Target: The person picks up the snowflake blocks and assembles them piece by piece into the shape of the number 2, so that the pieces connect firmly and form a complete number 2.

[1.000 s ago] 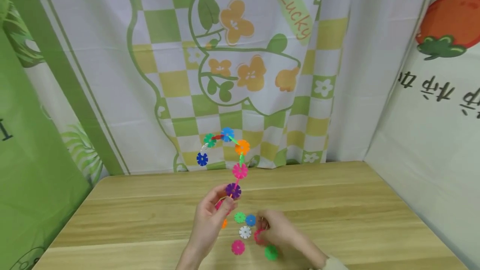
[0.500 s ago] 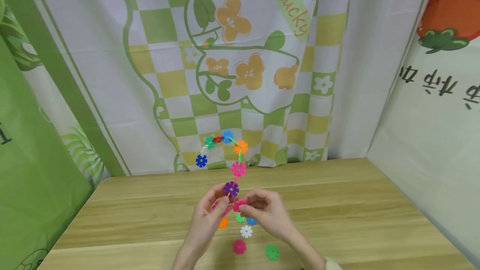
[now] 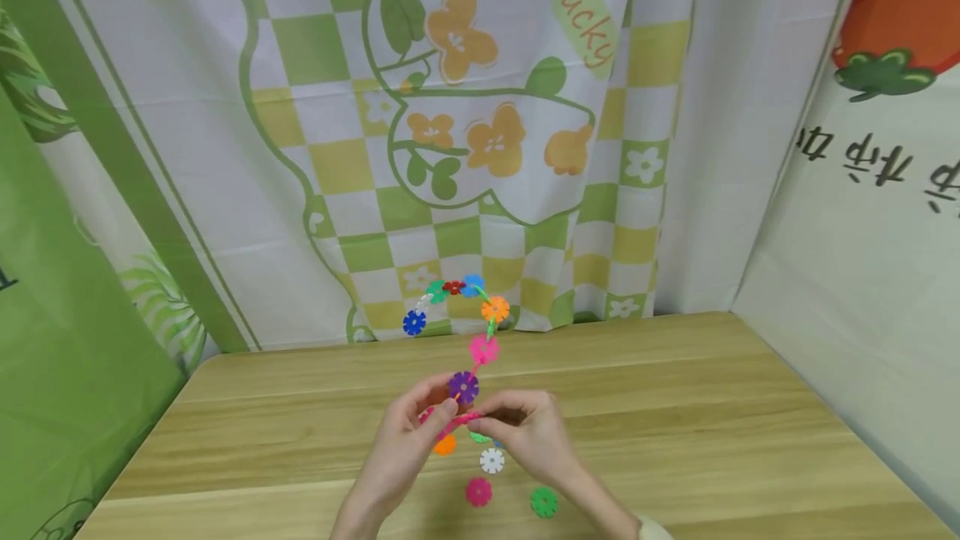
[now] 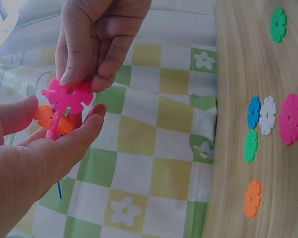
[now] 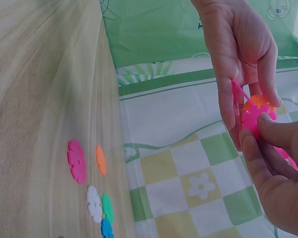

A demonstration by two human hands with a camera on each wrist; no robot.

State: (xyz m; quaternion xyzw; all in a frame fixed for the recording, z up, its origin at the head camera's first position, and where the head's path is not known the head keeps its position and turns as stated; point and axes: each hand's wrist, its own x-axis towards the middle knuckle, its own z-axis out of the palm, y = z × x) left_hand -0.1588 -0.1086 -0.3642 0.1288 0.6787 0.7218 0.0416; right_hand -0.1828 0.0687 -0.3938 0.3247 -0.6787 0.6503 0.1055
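Note:
A curved chain of interlocking snowflake discs rises from my left hand (image 3: 405,436), topped by a blue disc (image 3: 472,285) and bending over to a dark blue disc (image 3: 414,322) at its loose end. My left fingers and thumb grip its lower part, at an orange disc (image 4: 61,124) just below the purple disc (image 3: 463,387). Between thumb and fingers, my right hand (image 3: 532,436) pinches a pink disc (image 4: 69,98), seen edge-on in the head view. That disc's edge meets the discs in my left hand. Another pink disc (image 4: 53,125) sticks out at my left fingers.
Loose discs lie on the wooden table (image 3: 285,440) below my hands: orange (image 3: 445,444), white (image 3: 492,461), pink (image 3: 478,492), green (image 3: 543,502), light green (image 4: 251,145) and blue (image 4: 254,112). A patterned curtain (image 3: 360,165) hangs behind the table.
My right hand has lifted a pink disc off the table, carried it up and left to the chain, and turned it edge-on against the held discs. The chain's top has shifted slightly right and down.

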